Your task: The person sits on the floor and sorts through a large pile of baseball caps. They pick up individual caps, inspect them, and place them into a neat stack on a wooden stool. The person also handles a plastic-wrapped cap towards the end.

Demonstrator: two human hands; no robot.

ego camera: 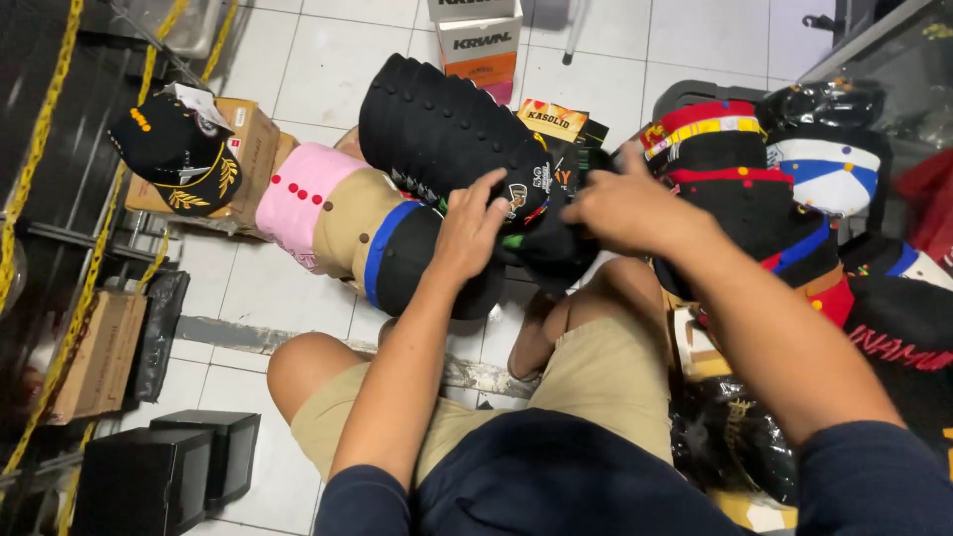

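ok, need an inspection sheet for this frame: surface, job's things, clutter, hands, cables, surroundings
Surface: white tiled floor; person sits on it, knees bent.
Job's things: long nested stack of black fabric caps, its near end resting in front of the person; black cap at the end of it.
Clutter: nested pink, tan and blue-banded caps; pile of multicoloured caps; black cap with gold leaf embroidery on a brown cardboard box.
Hands: left hand lies on the stack's end; right hand grips the black cap.
Cables: nothing seen.
Surroundings: yellow chain at left; black boxes lower left.
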